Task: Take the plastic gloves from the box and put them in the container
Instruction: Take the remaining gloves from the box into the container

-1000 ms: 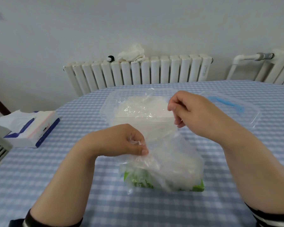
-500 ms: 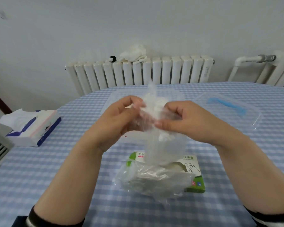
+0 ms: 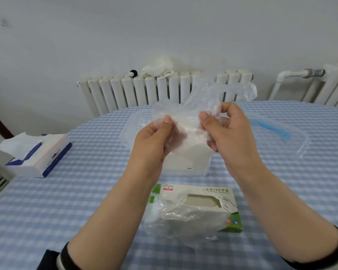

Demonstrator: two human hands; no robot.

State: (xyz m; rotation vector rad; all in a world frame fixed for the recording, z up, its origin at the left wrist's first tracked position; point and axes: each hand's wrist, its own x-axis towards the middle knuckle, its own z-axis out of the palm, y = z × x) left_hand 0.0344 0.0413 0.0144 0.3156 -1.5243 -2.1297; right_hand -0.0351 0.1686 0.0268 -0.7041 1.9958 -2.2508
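Both grips pinch one thin clear plastic glove (image 3: 185,121): the left hand (image 3: 154,141) and right hand (image 3: 228,131) hold it raised over the clear plastic container (image 3: 183,162) with white contents. More gloves (image 3: 183,217) lie on the green-and-white cardboard box (image 3: 207,199) on the checked desk (image 3: 86,191).

Both hands, the left hand (image 3: 154,141) and the right hand (image 3: 228,133), hold a clear glove (image 3: 185,121) directly above the container (image 3: 185,162), covering its opening. The glove box (image 3: 195,207) lies just in front of the container. The lid (image 3: 277,137) blocks the right side, a tissue box (image 3: 37,154) the far left; bare tablecloth (image 3: 98,191) lies between.
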